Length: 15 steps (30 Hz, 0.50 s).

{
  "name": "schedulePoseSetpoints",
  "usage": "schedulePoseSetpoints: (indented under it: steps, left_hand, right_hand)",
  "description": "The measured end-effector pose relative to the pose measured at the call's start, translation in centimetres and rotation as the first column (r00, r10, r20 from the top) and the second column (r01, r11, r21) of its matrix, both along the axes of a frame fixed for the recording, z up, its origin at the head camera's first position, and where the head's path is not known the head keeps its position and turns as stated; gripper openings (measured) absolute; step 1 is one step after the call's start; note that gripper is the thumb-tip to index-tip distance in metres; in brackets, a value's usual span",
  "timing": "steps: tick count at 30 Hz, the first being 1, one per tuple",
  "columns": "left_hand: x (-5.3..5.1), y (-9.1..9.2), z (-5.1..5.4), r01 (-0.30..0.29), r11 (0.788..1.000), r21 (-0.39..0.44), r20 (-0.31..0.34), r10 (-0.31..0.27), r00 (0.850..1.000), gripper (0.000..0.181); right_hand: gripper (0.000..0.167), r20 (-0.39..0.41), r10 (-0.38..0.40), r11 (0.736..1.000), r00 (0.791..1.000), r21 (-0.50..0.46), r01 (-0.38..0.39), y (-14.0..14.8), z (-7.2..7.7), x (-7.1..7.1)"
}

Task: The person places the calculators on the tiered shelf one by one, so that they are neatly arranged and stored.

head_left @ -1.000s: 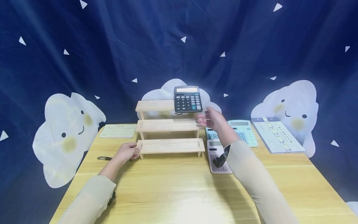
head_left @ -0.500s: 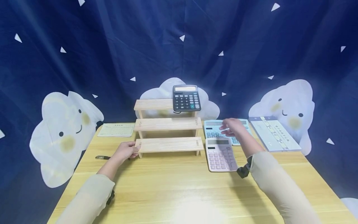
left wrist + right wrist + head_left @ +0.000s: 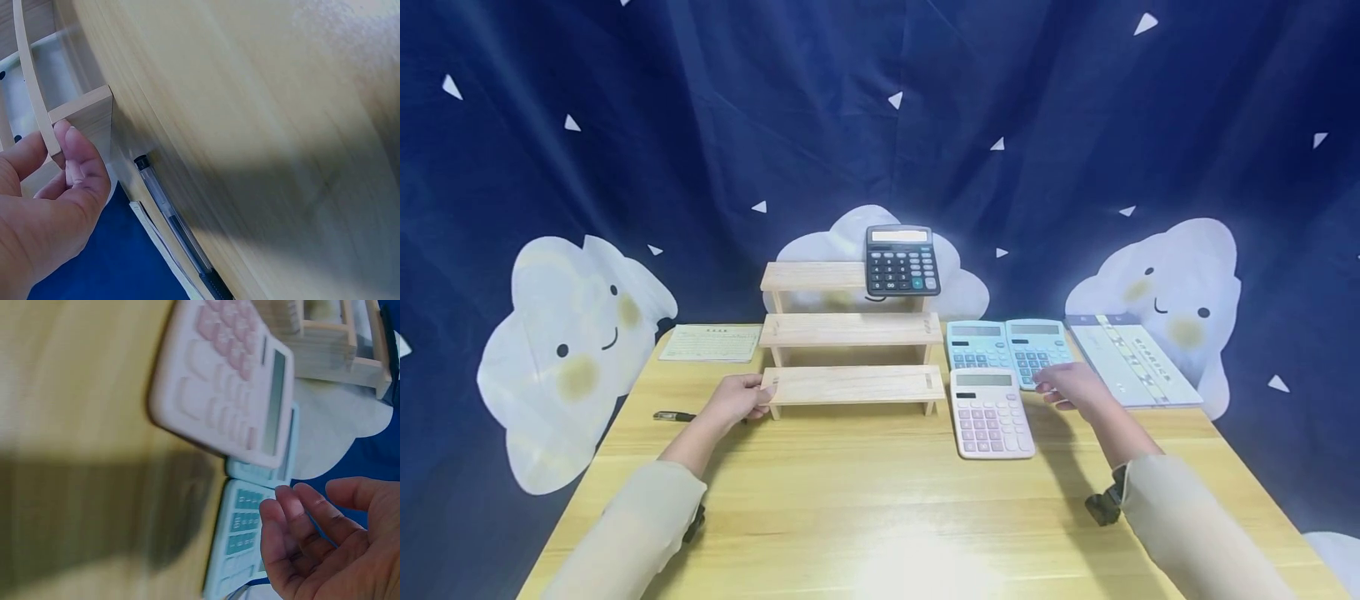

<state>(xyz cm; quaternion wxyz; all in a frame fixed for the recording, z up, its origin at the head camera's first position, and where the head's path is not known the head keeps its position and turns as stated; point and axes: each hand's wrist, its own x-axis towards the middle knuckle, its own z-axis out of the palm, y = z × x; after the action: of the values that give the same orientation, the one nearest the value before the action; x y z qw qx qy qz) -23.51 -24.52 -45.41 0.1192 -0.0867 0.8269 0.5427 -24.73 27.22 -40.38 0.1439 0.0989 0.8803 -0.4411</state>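
Observation:
My left hand [image 3: 736, 402] pinches the left end of the lowest shelf [image 3: 857, 386] of a three-step wooden stand; in the left wrist view, thumb and fingers [image 3: 84, 164] close on the board's edge. Over the lower right part of the right blue calculator [image 3: 1034, 342] is my right hand [image 3: 1077, 388], fingers loosely bent and holding nothing; whether it touches is unclear. A second blue calculator [image 3: 976, 342] lies beside it, and a pink calculator [image 3: 992, 417] is in front. On the top shelf's right end, a black calculator [image 3: 902, 267] leans upright.
A pen [image 3: 674, 416] lies left of the stand, behind it a sheet of printed paper [image 3: 711, 343]. At the back right of the table [image 3: 850, 500] is a white and blue booklet [image 3: 1138, 362]. A blue curtain [image 3: 880, 167] hangs behind.
My right hand has moved from beside the black calculator, across the blue ones, to the right and down. My left hand has stayed on the lowest shelf.

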Motion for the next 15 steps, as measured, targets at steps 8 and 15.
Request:
schedulePoseSetpoints:
  steps: [8, 15]
  left_hand:
    - [0.1, 0.2, 0.3, 0.015, 1.000, -0.021, 0.015, -0.015, 1.000, 0.050]
    - [0.1, 0.1, 0.4, 0.008, 0.999, -0.034, 0.016, -0.007, 1.000, 0.052]
  right_hand:
    - [0.040, 0.032, 0.049, 0.998, 0.998, -0.026, -0.048, 0.6, -1.8, 1.8]
    - [0.033, 0.107, 0.150, 0.988, 0.983, 0.025, -0.153, 0.1, -2.3, 2.8]
